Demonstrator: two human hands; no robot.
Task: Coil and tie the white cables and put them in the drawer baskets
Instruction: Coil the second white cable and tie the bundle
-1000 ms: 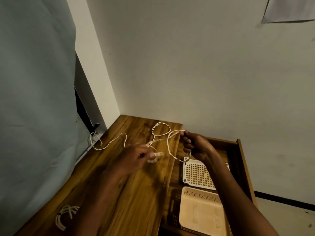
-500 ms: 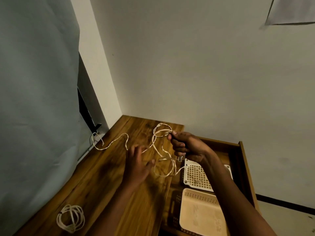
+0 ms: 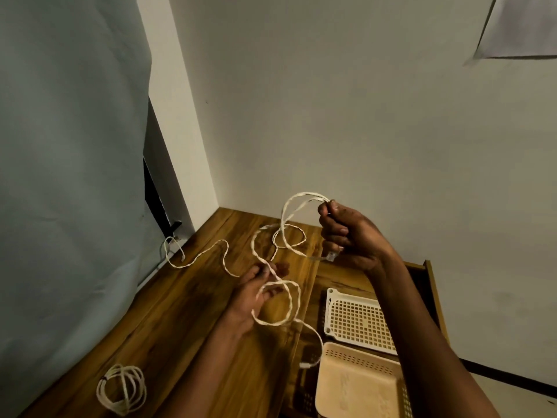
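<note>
A long white braided cable loops loosely over the wooden table. My right hand is raised above the table's far end, fist closed on a bunch of the cable near its plug. My left hand is lower, fingers pinching a strand, with a loop hanging under it. One plug end dangles by the peach basket. A second white cable lies coiled at the table's near left. A white perforated basket sits in the open drawer behind the peach one.
Another stretch of white cable trails left to the wall corner, where a grey curtain hangs. A plain wall stands close behind the table and drawer.
My right hand has lifted higher with the cable bunch. My left hand has closed on a strand and a loop now hangs below it. The view has tilted, showing more of the coiled cable.
</note>
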